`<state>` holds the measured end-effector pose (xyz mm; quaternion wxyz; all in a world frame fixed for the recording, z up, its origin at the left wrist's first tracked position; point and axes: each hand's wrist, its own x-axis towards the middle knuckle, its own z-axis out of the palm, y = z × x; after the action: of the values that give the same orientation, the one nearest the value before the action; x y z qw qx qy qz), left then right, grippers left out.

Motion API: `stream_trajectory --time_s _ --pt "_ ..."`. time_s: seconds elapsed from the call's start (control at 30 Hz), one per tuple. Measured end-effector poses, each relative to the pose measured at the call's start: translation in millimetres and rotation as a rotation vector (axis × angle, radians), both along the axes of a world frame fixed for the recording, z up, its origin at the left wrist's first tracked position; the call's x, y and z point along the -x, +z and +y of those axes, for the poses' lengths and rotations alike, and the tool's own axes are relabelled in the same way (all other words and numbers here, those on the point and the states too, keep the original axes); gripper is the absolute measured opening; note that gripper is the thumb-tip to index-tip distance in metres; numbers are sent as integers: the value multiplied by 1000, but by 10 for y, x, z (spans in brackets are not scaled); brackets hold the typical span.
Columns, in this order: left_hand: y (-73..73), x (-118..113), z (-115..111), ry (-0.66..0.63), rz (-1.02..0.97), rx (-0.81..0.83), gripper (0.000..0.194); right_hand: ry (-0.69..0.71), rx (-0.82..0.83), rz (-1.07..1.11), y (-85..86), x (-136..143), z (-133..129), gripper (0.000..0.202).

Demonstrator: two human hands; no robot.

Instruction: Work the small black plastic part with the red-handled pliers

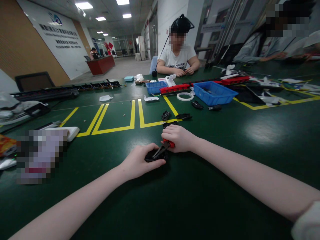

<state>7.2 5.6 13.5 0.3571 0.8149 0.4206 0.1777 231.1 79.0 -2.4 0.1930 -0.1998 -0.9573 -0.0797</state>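
My right hand is closed round the red handles of long-nose pliers, whose dark jaws point down and to the left. The jaws reach over a black plastic part, and I cannot tell whether they pinch it. Thumb and fingers of my left hand close on that part from the left, near the table surface. Just beyond my right hand lie black pieces and another black piece. The far side of the part is hidden by my fingers.
Blue bins and a white ring of tape stand ahead. Long red strips lie behind them. Yellow tape lines mark the green table. Across it sits a person. A white device lies left.
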Motion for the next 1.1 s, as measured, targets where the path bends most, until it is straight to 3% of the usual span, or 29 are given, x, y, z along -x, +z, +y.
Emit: stream_trajectory --time_s 1.1 --pt "-18 5 -7 -11 22 -5 32 0 -21 -10 0 7 -10 9"
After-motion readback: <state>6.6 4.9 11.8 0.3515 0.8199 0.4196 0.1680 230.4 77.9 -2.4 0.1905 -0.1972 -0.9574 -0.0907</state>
